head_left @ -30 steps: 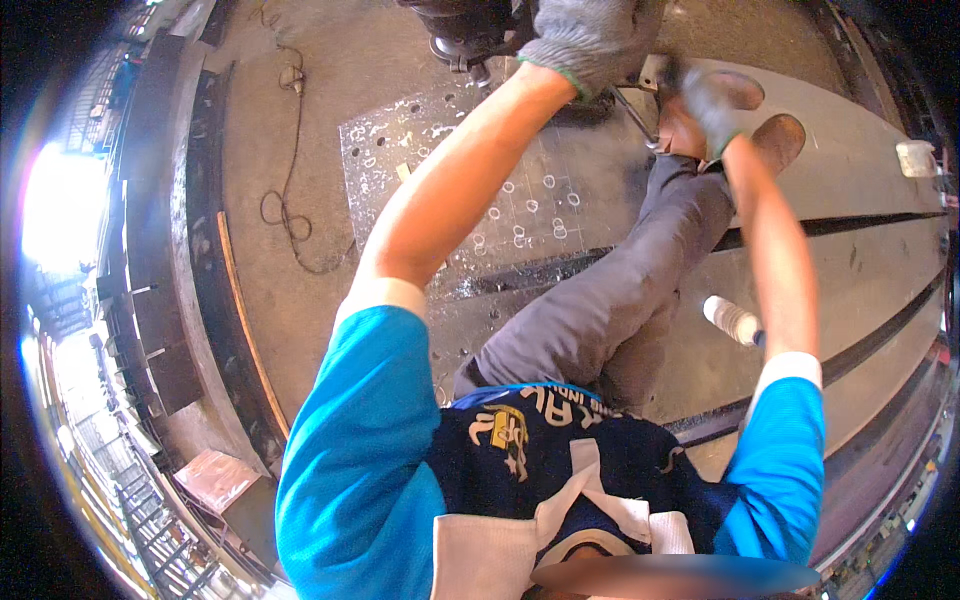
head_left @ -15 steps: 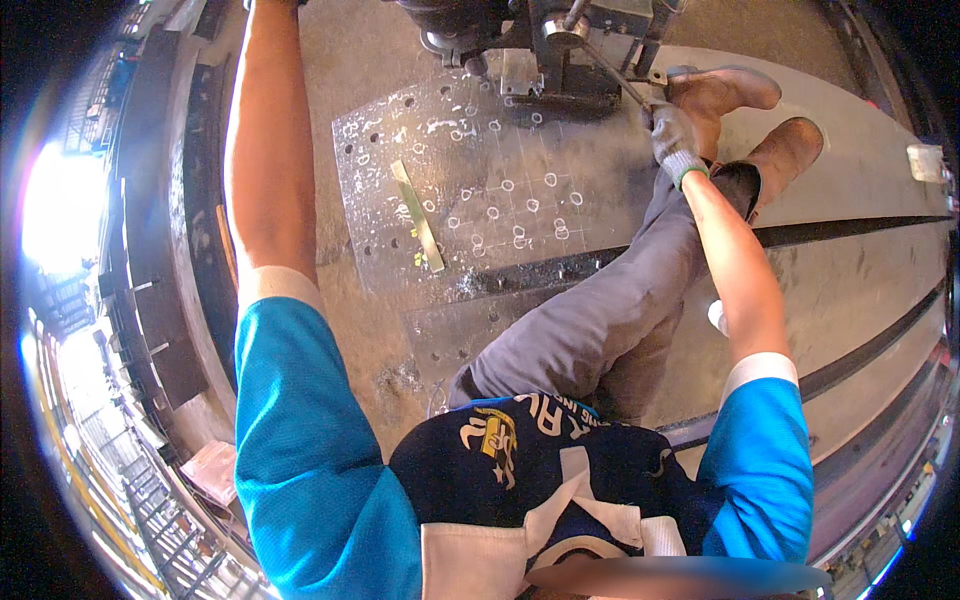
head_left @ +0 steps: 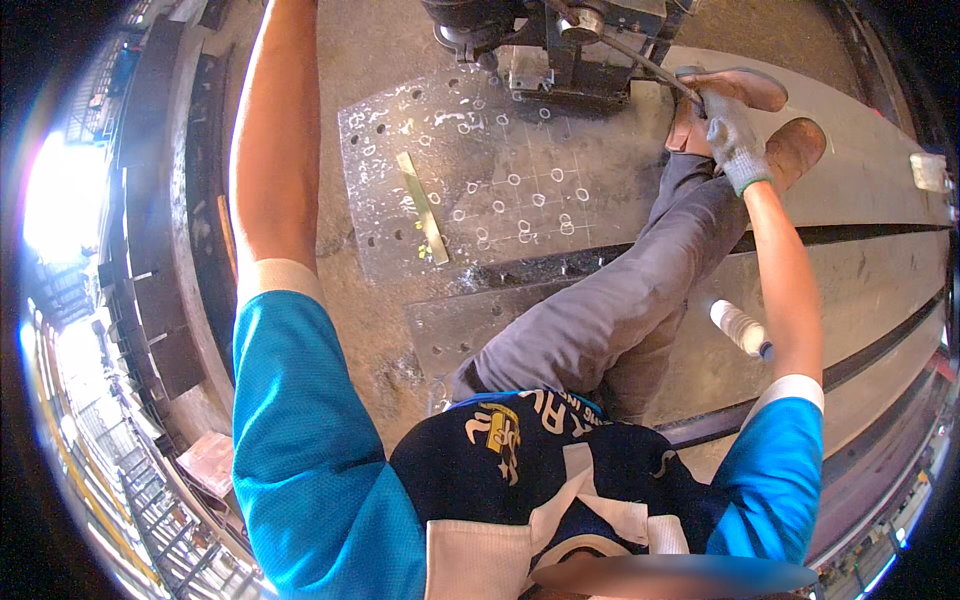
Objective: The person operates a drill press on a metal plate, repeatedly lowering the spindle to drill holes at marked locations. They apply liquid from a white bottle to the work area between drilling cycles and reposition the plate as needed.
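My right hand [head_left: 735, 140], in a grey knit glove, is closed on the end of a metal lever [head_left: 650, 68]. The lever runs from a round hub [head_left: 582, 24] on a dark drilling machine [head_left: 590, 75], whose top is cut off by the upper edge. Below the machine lies a steel plate [head_left: 400, 220] with drilled holes and several white chalk circles and lines. A thin greenish metal strip [head_left: 422, 208] rests on the plate's left part. My bare left forearm [head_left: 275, 140] stretches up past the upper edge, so the left hand is out of sight.
My crossed legs [head_left: 600, 295] and brown boots [head_left: 795, 150] lie across the steel plates. Beside my right forearm is a ribbed whitish bottle-like thing [head_left: 738, 325]. A white container [head_left: 928, 172] stands at far right. Dark steel beams [head_left: 150, 230] run along the left.
My right hand has moved right with the lever's end, and the lever has swung outward. The whitish bottle-like thing shows more as my forearm shifts right. My left hand has left the view.
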Demonstrator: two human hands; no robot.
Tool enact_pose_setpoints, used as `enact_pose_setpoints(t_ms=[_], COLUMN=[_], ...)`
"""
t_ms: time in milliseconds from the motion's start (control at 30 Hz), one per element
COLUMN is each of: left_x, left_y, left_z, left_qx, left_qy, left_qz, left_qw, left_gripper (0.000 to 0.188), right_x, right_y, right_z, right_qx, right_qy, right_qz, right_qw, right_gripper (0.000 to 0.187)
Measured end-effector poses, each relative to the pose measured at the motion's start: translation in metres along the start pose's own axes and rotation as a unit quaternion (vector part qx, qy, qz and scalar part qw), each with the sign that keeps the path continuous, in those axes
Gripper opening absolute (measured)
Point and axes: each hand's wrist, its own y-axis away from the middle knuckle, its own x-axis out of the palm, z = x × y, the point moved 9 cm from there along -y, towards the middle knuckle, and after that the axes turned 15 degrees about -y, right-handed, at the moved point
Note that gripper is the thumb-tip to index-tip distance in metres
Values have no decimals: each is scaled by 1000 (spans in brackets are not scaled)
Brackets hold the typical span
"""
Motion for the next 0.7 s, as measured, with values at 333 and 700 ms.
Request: enact_pose_setpoints(t_ms=[333,700], left_x=[-6,-5], left_y=[-3,-5], left_z=[-4,-7], left_qx=[-8,-5], left_qy=[-17,-14], left_qz=[-8,-5], left_qw=[1000,1000], left_gripper=[71,66], right_x=[-6,-1], right_y=[9,11], right_z=[6,-15], right_qx=[-6,29], right_qy=[65,101], right_qz=[-22,15], right_qw=[998,994], right_gripper=[32,35])
